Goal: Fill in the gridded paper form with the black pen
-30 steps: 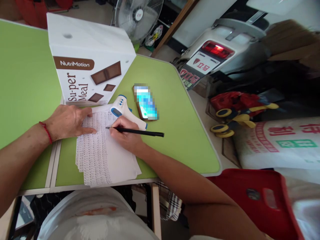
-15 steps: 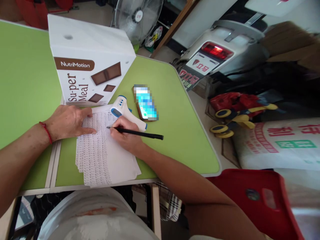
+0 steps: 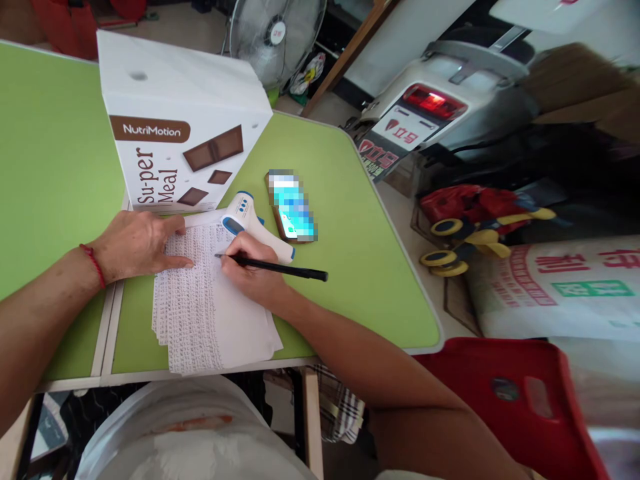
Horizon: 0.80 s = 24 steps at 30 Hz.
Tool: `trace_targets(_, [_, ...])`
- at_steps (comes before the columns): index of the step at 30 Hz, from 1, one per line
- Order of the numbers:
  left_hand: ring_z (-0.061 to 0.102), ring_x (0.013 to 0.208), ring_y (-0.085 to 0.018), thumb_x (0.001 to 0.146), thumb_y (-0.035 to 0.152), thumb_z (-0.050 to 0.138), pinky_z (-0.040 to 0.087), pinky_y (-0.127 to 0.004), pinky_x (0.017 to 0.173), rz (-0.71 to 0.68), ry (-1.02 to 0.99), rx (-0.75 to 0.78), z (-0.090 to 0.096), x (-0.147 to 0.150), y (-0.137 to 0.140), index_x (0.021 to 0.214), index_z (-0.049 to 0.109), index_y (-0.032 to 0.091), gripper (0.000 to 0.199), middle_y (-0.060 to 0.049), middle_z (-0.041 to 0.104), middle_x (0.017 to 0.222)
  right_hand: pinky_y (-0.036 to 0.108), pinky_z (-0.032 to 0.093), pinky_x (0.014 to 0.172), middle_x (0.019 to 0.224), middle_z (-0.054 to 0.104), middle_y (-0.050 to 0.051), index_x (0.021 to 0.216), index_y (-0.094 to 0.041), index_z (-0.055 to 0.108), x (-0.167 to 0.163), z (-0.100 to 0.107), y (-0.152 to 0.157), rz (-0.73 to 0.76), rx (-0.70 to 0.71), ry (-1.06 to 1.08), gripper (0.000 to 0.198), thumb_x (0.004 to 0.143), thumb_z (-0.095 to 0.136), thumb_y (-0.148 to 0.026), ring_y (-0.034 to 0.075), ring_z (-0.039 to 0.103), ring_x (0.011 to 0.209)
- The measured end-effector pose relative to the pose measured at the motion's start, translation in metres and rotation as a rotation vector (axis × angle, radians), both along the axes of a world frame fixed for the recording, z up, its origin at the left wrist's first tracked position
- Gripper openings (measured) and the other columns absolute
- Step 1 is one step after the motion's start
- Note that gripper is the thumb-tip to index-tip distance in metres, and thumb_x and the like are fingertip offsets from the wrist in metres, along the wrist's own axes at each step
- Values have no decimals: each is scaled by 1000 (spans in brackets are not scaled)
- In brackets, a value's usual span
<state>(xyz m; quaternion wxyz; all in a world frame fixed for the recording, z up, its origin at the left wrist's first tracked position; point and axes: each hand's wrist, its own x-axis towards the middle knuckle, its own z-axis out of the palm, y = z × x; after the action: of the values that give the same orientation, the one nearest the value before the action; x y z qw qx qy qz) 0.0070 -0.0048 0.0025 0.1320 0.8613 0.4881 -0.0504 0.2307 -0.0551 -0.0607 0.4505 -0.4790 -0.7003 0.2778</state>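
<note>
At the table [image 3: 360,267], R grip [image 3: 257,281] pinches pen [image 3: 295,270], long axis approx. crosswise, tip over paper [image 3: 195,313] twd L grip [image 3: 137,243], spread wide; tip contact unclear.

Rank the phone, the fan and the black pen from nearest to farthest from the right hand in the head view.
From the right hand:
1. Black pen: held in it.
2. Phone: on the green table, past the hand, slightly right.
3. Fan: beyond the table's far edge.

Green table [image 3: 360,257] beneath white box [image 3: 175,83], handwritten sheets [image 3: 193,320], phone [image 3: 293,207] and, perhaps only partly, a thermometer [image 3: 257,230]
</note>
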Motion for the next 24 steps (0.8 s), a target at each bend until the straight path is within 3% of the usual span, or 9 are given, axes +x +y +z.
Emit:
trace_targets(6, [70,84,-33,86,71,57,48,-40,77,-22,60,13,-1,1,1,128,65,21,66,-8,72,84,26,34,51,58,48,-6,66,-24,43,0,2,-2,6,-7,-7,15,74,55,-22,9,39,53])
trace_targets(15, [69,82,-31,81,70,65,48,-38,77,17,3,11,-3,-1,1,125,68,23,64,-7,70,79,27,38,53,62,51,-6,72,-24,47,4,7,-1,61,-26,-40,13,78,59,-20,9,42,53])
trace_targets(24, [68,79,-31,85,70,61,42,-35,67,-20,39,57,-6,-3,2,123,67,22,61,-8,69,78,26,47,62,78,64,-2,93,-23,63,-2,8,-7,181,219,-2,11,88,58,-15,10,56,66])
